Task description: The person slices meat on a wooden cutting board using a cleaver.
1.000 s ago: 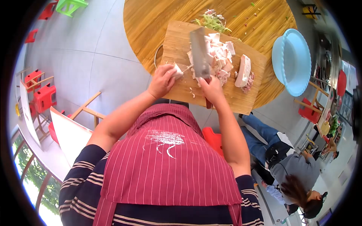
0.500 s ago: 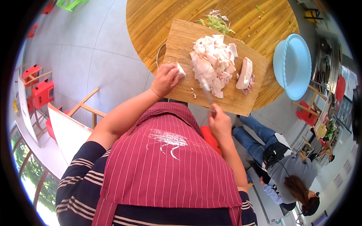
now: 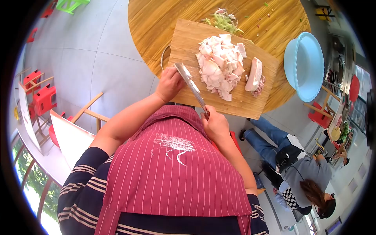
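My left hand (image 3: 170,83) is at the left edge of the wooden cutting board (image 3: 186,31), fingers curled down on a piece of pale fatty meat mostly hidden by the fingers and blade. In my right hand (image 3: 215,123) is the handle of a knife (image 3: 192,85). Its blade slants up to the left, right beside my left fingers. A heap of pale fatty meat pieces (image 3: 220,64) covers the middle of the board. Further right lies a thick meat strip (image 3: 255,73), with small reddish scraps (image 3: 259,88) against it.
The board rests on a round wooden table (image 3: 152,35). Greenish peelings (image 3: 227,23) lie behind it. A light blue basin (image 3: 303,66) stands at the right edge. A person in a grey top (image 3: 307,180) is at the lower right, and red stools (image 3: 45,98) stand at left.
The knife has swung left from the meat heap to my left hand, my right hand shifting left with it. My left hand stays nearly in place. The person at right has shifted slightly.
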A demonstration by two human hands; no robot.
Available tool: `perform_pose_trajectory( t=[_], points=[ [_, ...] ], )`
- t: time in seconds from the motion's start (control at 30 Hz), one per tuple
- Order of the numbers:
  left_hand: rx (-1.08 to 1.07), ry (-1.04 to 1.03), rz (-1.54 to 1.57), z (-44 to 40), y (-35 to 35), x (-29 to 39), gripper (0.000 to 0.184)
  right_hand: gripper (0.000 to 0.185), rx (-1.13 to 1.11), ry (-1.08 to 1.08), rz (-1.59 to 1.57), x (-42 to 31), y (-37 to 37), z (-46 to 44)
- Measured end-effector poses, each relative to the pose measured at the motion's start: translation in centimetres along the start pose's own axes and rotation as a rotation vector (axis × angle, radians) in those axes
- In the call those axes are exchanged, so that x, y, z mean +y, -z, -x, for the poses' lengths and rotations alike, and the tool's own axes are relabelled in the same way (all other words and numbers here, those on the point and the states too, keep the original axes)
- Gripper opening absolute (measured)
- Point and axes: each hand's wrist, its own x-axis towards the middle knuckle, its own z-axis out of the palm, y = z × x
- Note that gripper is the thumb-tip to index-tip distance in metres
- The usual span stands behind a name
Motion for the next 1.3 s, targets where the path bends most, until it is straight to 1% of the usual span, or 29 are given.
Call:
perform_pose_trajectory(
  t=[0.1, 0.23, 0.3, 0.4, 0.53, 0.6, 0.73, 0.8, 0.87, 0.9, 1.0, 1.07, 1.1, 1.13, 1.2, 1.23, 1.3],
  points=[
    [0.002, -0.003, -0.014, -0.1, -0.1, -0.1, 0.029, 0.028, -0.065, -0.031, 0.06, -0.1, 0.6, -0.2],
    [0.03, -0.001, -0.011, -0.4, 0.0, 0.2, 0.029, 0.026, -0.085, -0.044, 0.099, -0.8, 1.0, -1.2],
    [-0.003, 0.014, 0.01, -0.6, 0.3, 0.2, 0.03, 0.025, -0.068, 0.015, 0.043, -1.4, -0.2, -3.6],
    [-0.055, 0.03, 0.032, -0.4, -0.2, -0.4, 0.031, 0.024, -0.058, 0.048, 0.04, -3.0, -1.0, -6.7],
    [-0.058, 0.047, 0.018, -0.1, -0.2, -0.2, 0.033, 0.029, -0.057, 0.064, 0.032, -0.8, -0.9, -5.0],
    [-0.007, 0.079, 0.016, 0.2, -0.8, -0.1, 0.032, 0.03, -0.101, -0.027, 0.012, 1.1, -0.2, -2.6],
    [-0.01, 0.06, 0.049, 0.0, -0.7, -0.5, 0.032, 0.029, -0.123, -0.081, -0.024, 2.1, -0.4, -1.9],
    [-0.021, 0.04, 0.093, -0.1, -0.9, -0.9, 0.033, 0.027, -0.083, 0.006, 0.007, 1.2, -1.3, -4.4],
    [-0.026, 0.039, 0.073, -0.2, -0.9, -1.0, 0.033, 0.032, -0.146, -0.024, 0.033, -0.4, -1.7, -7.8],
    [-0.038, 0.044, 0.056, -0.3, -0.9, -1.0, 0.032, 0.032, -0.134, -0.019, 0.027, -1.3, -1.9, -8.9],
    [-0.047, 0.021, 0.095, -0.2, -0.5, -0.7, 0.032, 0.027, -0.099, 0.042, 0.024, -2.0, -1.8, -11.0],
    [-0.035, 0.013, 0.086, 0.0, -0.5, -0.6, 0.032, 0.022, -0.103, 0.185, -0.064, -0.5, -1.4, -12.0],
    [-0.026, 0.019, 0.076, 0.1, -0.4, -0.5, 0.032, 0.024, -0.19, 0.07, -0.205, 0.3, -0.6, -12.0],
    [-0.025, 0.015, 0.076, 0.1, -0.2, -0.5, 0.032, 0.024, -0.186, 0.072, -0.205, 1.6, 0.3, -11.5],
    [-0.012, -0.002, 0.093, 0.2, 0.2, -0.4, 0.029, 0.028, -0.088, -0.079, -0.368, 4.2, 1.7, -9.6],
    [-0.012, 0.006, 0.093, 0.4, 0.4, -0.3, 0.029, 0.028, -0.095, -0.08, -0.365, 4.4, 2.1, -8.5],
    [-0.011, -0.023, 0.076, 0.5, 0.2, -0.5, 0.027, 0.029, -0.058, -0.185, -0.518, 4.4, 2.7, -6.4]
  ],
)
